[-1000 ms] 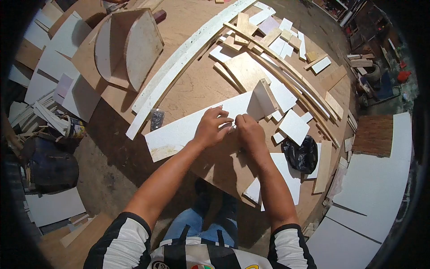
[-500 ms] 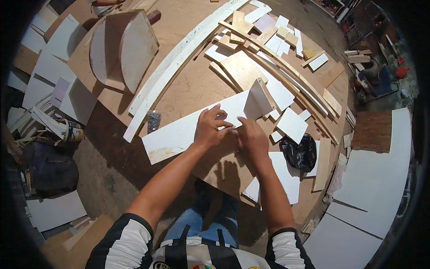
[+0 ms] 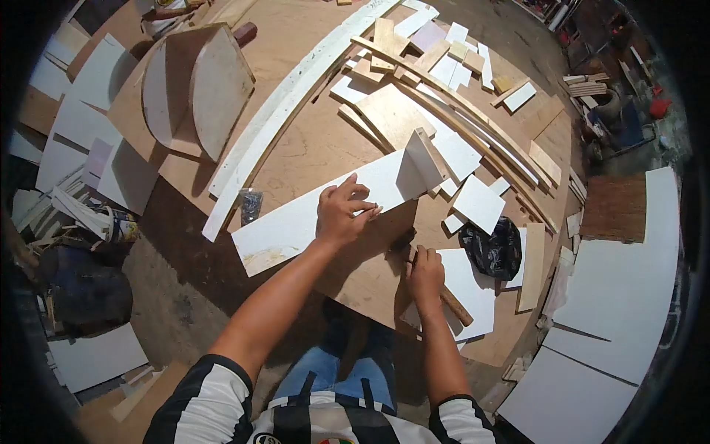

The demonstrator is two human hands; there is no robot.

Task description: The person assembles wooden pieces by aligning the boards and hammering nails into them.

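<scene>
My left hand (image 3: 342, 212) rests on the long white board (image 3: 285, 231), thumb and fingertips pinched together close to its near edge. Whatever small thing they hold is too tiny to name. My right hand (image 3: 425, 277) is wrapped round a hammer (image 3: 457, 306), whose wooden handle sticks out below the fist. The dark hammer head lies in shadow just up and left of that hand, near the board's edge. At the board's far right end stands an upright panel (image 3: 424, 159), set crosswise to it.
Under everything is a plywood worktop (image 3: 296, 159). A clear bag of small dark pieces (image 3: 251, 206) lies left of the board. A black plastic bag (image 3: 490, 248) sits on the right, among white and wooden offcuts. A curved-sided wooden piece (image 3: 222, 92) stands at the back left.
My right hand has drawn back from the left one, down toward me, and now grips the hammer. My left hand has stayed at the board, pinched as before.
</scene>
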